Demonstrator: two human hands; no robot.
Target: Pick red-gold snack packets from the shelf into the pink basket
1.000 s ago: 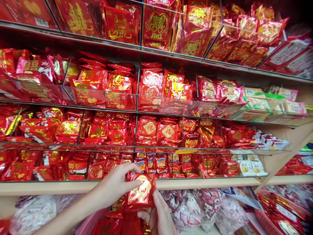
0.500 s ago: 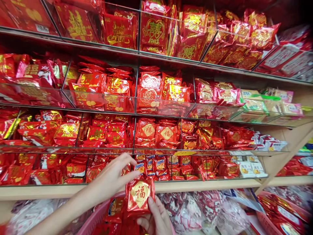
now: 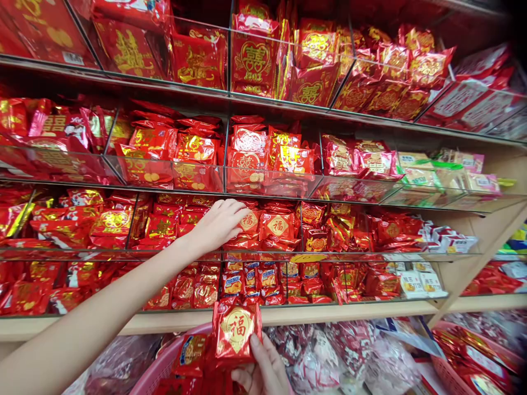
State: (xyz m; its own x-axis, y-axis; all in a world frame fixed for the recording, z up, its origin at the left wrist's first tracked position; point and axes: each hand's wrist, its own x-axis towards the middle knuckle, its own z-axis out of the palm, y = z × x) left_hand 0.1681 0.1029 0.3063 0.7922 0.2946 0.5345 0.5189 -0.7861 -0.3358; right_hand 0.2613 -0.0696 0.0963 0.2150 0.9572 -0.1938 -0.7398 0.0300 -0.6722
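My left hand (image 3: 220, 222) reaches over the front lip of the third shelf, at the left red snack packet (image 3: 249, 221) with a gold diamond and a 福 character. Its fingers are bent and a little apart from the thumb; whether they touch the packet I cannot tell. A similar packet (image 3: 278, 226) lies to its right. Low in front, my right hand (image 3: 265, 366) is closed on a red 福 snack packet (image 3: 235, 332), thumb on its front edge and fingers below. This packet is held over a pink basket (image 3: 158, 370) containing more red packets.
Clear dividers and front lips split the shelves (image 3: 329, 314) into compartments of red and gold packets. White packets (image 3: 420, 283) sit at the lower right. Plastic-wrapped bundles (image 3: 321, 356) lie beneath the shelves, and another pink basket (image 3: 447, 359) stands at the right.
My left hand has moved up from above the held packet to the 福 packets on the third shelf. My right hand keeps its packet in nearly the same place.
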